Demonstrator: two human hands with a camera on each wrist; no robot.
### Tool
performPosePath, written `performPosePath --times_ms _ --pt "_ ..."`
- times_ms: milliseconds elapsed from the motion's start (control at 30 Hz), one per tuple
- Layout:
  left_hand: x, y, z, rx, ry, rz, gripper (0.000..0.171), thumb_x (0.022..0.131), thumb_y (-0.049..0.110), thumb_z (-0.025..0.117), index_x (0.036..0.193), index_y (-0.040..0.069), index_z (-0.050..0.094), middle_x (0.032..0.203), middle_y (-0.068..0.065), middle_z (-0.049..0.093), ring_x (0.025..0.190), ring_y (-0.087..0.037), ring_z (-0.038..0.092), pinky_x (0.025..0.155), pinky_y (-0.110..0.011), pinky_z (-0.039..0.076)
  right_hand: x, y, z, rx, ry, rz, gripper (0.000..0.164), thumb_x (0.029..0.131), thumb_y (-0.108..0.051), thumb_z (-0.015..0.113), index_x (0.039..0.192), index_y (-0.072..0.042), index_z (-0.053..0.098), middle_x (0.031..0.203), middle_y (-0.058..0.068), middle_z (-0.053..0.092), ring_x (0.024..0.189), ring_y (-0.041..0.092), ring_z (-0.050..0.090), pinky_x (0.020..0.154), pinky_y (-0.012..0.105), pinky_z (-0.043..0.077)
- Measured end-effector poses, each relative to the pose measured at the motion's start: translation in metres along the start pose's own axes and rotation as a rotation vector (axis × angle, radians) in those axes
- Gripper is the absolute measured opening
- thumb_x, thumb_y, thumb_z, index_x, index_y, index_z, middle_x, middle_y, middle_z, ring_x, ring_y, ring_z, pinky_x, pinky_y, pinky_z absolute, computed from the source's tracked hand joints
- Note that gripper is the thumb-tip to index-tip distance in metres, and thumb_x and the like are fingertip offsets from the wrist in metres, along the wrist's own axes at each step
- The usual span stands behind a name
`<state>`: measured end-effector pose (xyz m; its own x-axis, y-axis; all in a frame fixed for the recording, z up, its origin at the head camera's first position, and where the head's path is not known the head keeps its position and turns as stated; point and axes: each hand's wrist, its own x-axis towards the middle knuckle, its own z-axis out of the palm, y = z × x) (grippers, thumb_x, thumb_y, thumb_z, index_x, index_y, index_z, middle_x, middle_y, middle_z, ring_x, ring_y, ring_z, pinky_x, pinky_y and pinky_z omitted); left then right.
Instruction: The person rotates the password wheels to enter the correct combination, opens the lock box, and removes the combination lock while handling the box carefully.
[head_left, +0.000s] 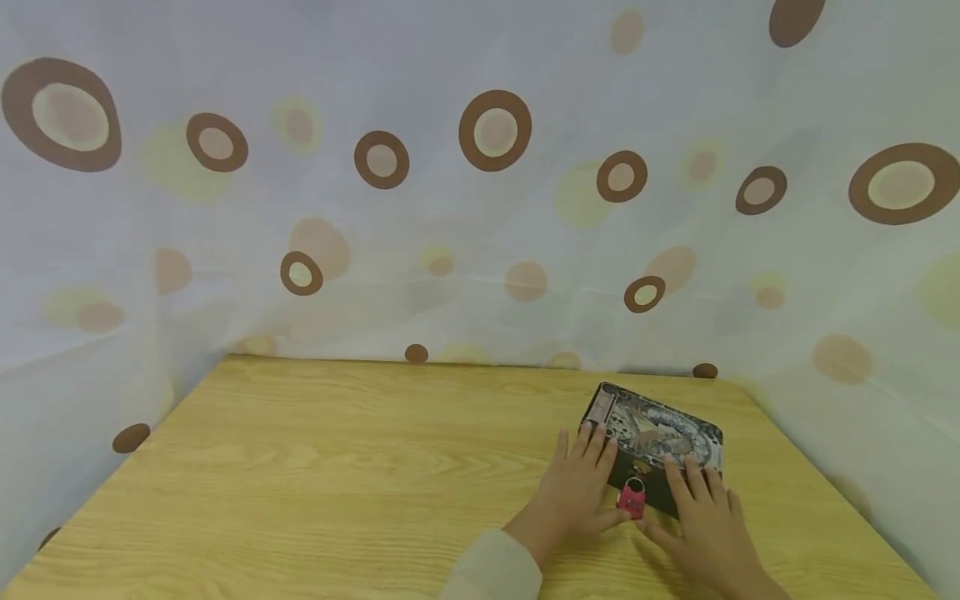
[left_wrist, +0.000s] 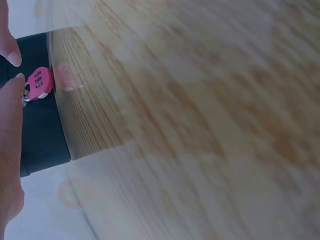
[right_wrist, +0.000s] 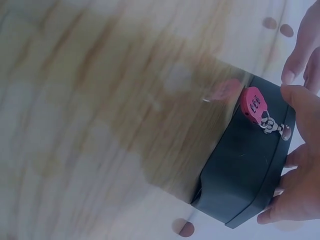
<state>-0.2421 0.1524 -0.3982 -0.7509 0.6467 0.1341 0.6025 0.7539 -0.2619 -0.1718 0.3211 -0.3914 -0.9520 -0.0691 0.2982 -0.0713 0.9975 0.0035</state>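
A dark box (head_left: 652, 425) with an ornately patterned lid stands toward the right side of the table, turned at an angle. From the clasp on its front hangs a pink combination padlock (head_left: 632, 500), its number dials showing in the right wrist view. My left hand (head_left: 576, 493) rests its extended fingers on the lid's left front part, thumb stretched toward the padlock. On the right front of the lid lie the spread fingers of my right hand (head_left: 708, 525), its thumb also pointing at the padlock. Both wrist views show the box's plain dark front (right_wrist: 240, 165).
The wood-grain table (head_left: 337, 475) stretches away to the left of the box. Behind it and along both sides hangs a pale sheet (head_left: 450, 217) printed with brown rings and dots. The glossy tabletop reflects the padlock in both wrist views.
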Motion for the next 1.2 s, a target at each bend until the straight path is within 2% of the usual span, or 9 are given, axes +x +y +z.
performPosePath --times_ms 433,733,967,1200 --pt "-0.004 -0.004 -0.007 -0.079 -0.004 -0.029 0.085 0.083 0.075 0.03 0.149 0.023 0.014 0.156 0.003 0.015 0.144 -0.016 0.014 0.115 -0.04 0.022 0.004 -0.001 0.001 -0.002 0.04 -0.058 0.087 0.074 -0.053 0.069 0.129 0.009 0.044 0.127 0.039 0.043 0.113 0.059 0.04 0.089 0.068 0.035" --pt "-0.006 -0.007 -0.005 -0.064 0.007 -0.025 0.083 0.084 0.073 0.03 0.149 0.024 0.014 0.155 0.003 0.018 0.143 -0.017 0.017 0.114 -0.04 0.024 0.004 -0.002 0.001 0.027 0.016 -0.069 0.086 0.074 -0.046 0.072 0.131 0.01 0.04 0.13 0.041 0.039 0.116 0.061 0.035 0.091 0.068 0.033" --pt "-0.01 -0.013 -0.004 -0.071 0.028 -0.027 0.082 0.085 0.072 0.033 0.149 0.024 0.016 0.154 0.001 0.021 0.142 -0.018 0.019 0.113 -0.039 0.026 0.009 -0.005 0.002 0.036 0.017 -0.088 0.089 0.074 -0.048 0.07 0.131 0.013 0.039 0.131 0.04 0.038 0.118 0.062 0.033 0.093 0.067 0.032" --pt "-0.014 -0.018 -0.003 -0.075 0.017 -0.032 0.08 0.085 0.072 0.034 0.148 0.025 0.018 0.153 0.002 0.024 0.141 -0.018 0.022 0.113 -0.039 0.026 0.011 -0.011 0.003 0.058 -0.006 -0.093 0.089 0.074 -0.047 0.07 0.131 0.013 0.038 0.132 0.04 0.037 0.119 0.062 0.032 0.092 0.068 0.032"
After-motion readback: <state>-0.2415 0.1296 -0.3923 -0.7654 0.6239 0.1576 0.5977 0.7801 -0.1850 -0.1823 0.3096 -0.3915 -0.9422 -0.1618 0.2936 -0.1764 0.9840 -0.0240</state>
